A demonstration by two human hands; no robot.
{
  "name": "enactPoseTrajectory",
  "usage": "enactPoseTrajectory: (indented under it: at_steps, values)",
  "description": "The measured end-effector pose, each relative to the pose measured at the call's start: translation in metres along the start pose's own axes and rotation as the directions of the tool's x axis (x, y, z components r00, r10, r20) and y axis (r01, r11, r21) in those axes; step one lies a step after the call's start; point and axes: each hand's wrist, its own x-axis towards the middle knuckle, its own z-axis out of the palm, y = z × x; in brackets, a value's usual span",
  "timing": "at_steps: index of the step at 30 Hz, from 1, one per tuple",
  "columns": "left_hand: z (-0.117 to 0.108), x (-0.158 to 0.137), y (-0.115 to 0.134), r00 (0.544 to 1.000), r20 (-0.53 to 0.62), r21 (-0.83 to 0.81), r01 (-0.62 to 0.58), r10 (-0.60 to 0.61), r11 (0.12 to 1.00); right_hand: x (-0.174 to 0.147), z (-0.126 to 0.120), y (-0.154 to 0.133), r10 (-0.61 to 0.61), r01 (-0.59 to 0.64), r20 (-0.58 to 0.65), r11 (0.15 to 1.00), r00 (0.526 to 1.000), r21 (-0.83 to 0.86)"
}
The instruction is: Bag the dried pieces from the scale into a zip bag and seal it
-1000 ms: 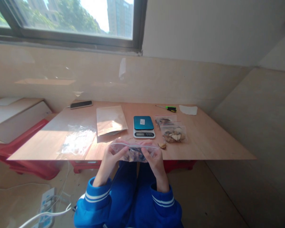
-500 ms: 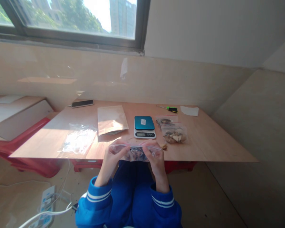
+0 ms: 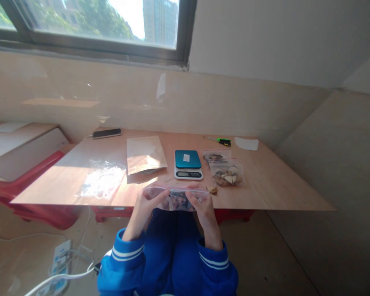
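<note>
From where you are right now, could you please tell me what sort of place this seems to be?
Probably an indoor work corner, perhaps makeshift: a plain wooden tabletop holds a digital scale and zip bags of dried-looking pieces.

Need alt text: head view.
Left hand and right hand hold a clear zip bag of dark pieces at the near table edge; beyond sit a blue-topped scale, a tan pouch to its left and two filled bags to its right.
</note>
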Motion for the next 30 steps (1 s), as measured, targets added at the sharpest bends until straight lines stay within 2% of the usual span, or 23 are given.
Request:
enactPoseTrajectory:
  at_steps: [4,7,17,20,24,27,29,30]
  values:
    - [-0.002,-0.001,0.001,0.999,-0.001,0.005,0.051,-0.051,0.999,-0.001,-0.001,0.005,0.066,-0.067,0.045,0.998,0.997,0.015]
    - [-0.002,-0.002,0.003,0.998,-0.019,0.050,0.062,-0.061,0.997,0.000,0.003,0.005,0.042,-0.042,0.035,0.999,0.998,-0.015]
    - [-0.001,-0.004,0.004,0.999,-0.033,0.164,-0.036,0.041,0.986,0.003,0.014,-0.001,-0.069,0.062,-0.072,0.994,0.995,-0.093]
    - [0.003,-0.003,0.003,0.990,-0.077,0.204,-0.101,0.119,0.974,0.005,0.016,0.003,-0.082,0.067,-0.119,0.990,0.989,-0.123]
    - [0.003,-0.002,0.002,0.958,-0.113,0.272,-0.226,0.264,0.935,0.007,0.014,0.003,-0.098,0.088,-0.063,0.986,0.993,-0.144]
    - [0.001,-0.003,0.004,0.946,-0.119,0.323,-0.251,0.302,0.913,0.006,0.007,-0.004,-0.089,0.079,-0.079,0.990,0.993,-0.117]
    - [0.000,-0.004,0.007,0.946,-0.105,0.357,-0.251,0.306,0.900,0.003,0.003,-0.012,-0.168,0.137,-0.104,0.957,0.980,-0.256]
    - [0.000,-0.005,0.008,0.947,-0.088,0.372,-0.256,0.308,0.892,0.001,0.002,-0.017,-0.226,0.178,-0.088,0.911,0.970,-0.371]
